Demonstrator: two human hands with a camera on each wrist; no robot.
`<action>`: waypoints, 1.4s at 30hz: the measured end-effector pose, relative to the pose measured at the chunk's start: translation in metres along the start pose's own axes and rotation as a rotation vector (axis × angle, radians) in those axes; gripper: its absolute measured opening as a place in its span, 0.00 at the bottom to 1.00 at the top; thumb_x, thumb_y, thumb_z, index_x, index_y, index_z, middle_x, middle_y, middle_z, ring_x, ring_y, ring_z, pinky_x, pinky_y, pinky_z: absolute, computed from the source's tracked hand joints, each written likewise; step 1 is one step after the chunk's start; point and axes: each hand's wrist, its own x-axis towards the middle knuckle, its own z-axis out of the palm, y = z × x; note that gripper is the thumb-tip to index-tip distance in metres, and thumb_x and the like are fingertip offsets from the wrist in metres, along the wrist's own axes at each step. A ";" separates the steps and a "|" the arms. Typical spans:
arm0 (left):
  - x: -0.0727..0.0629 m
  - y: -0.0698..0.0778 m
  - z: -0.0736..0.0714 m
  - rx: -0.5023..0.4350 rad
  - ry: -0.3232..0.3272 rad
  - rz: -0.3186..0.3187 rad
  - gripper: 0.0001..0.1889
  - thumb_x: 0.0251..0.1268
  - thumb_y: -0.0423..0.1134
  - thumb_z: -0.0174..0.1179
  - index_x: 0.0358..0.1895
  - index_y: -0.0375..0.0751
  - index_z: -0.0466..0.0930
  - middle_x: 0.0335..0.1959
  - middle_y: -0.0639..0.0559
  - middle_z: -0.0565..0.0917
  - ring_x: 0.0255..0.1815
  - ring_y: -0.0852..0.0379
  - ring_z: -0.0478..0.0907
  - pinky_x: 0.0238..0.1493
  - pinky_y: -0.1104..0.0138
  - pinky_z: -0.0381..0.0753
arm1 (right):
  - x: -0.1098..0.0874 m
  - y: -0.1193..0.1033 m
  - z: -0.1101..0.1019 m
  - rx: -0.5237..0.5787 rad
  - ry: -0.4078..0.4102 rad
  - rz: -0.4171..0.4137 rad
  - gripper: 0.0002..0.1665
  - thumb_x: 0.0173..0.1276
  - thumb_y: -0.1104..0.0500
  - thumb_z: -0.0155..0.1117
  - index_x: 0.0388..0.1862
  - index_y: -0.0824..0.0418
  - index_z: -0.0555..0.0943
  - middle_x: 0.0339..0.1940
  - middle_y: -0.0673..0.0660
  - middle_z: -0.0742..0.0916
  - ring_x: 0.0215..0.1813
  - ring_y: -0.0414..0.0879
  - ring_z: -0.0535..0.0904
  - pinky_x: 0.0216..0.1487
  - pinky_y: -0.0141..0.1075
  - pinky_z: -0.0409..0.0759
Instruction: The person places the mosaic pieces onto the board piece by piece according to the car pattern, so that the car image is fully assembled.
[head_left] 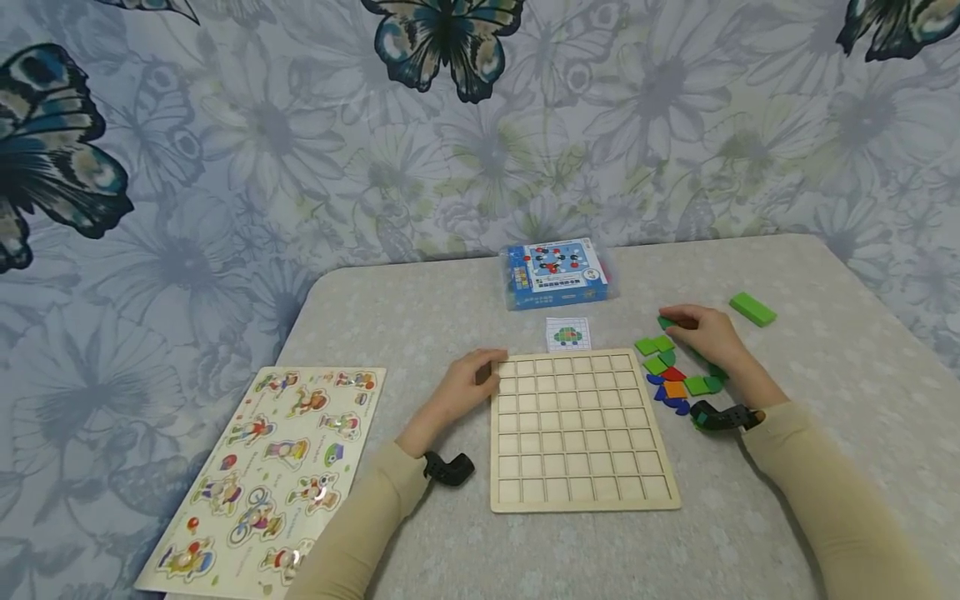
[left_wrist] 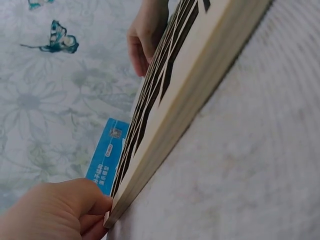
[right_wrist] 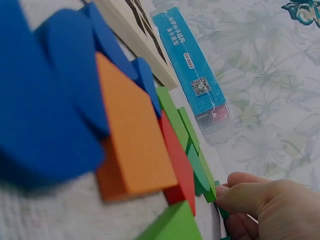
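Observation:
My left hand grips the far left corner of a wooden board with a carved square grid. In the left wrist view its fingertips are right at the board's edge. My right hand is beyond the board's right side, thumb and fingers pinching a small green block close over the table. Near that hand lie loose blocks: light green squares, an orange block, a red block and several blue curved pieces. Some green pieces are partly hidden beneath my right wrist.
A pattern card lies at the board's far edge, with a blue box behind it. Farther right is a bright green long block. A picture puzzle board covers the table's left side. A patterned wall rises behind the table.

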 end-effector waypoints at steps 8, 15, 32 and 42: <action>-0.001 0.000 0.002 0.011 0.029 0.005 0.20 0.69 0.36 0.55 0.63 0.39 0.72 0.61 0.45 0.74 0.63 0.47 0.68 0.62 0.56 0.69 | 0.000 0.000 0.003 -0.050 0.027 -0.025 0.19 0.70 0.61 0.59 0.57 0.69 0.77 0.54 0.69 0.80 0.52 0.62 0.76 0.51 0.55 0.75; 0.001 0.000 0.003 0.020 0.062 -0.005 0.22 0.67 0.35 0.57 0.63 0.39 0.72 0.60 0.43 0.74 0.63 0.47 0.68 0.63 0.57 0.68 | 0.001 -0.006 -0.001 -0.031 0.045 0.009 0.20 0.70 0.59 0.60 0.57 0.68 0.77 0.53 0.68 0.81 0.51 0.60 0.77 0.50 0.53 0.76; -0.006 0.000 0.000 0.016 0.115 -0.056 0.21 0.65 0.35 0.60 0.61 0.40 0.74 0.59 0.45 0.76 0.61 0.49 0.70 0.59 0.58 0.73 | -0.017 -0.086 -0.002 0.149 0.034 -0.161 0.20 0.67 0.58 0.63 0.55 0.64 0.79 0.51 0.62 0.83 0.51 0.55 0.78 0.41 0.21 0.76; -0.006 -0.001 0.000 0.015 0.107 -0.049 0.21 0.65 0.35 0.60 0.61 0.39 0.75 0.58 0.45 0.76 0.60 0.49 0.72 0.57 0.59 0.74 | -0.038 -0.111 0.028 0.220 -0.048 -0.182 0.20 0.65 0.57 0.66 0.54 0.64 0.80 0.51 0.58 0.83 0.51 0.51 0.77 0.50 0.43 0.79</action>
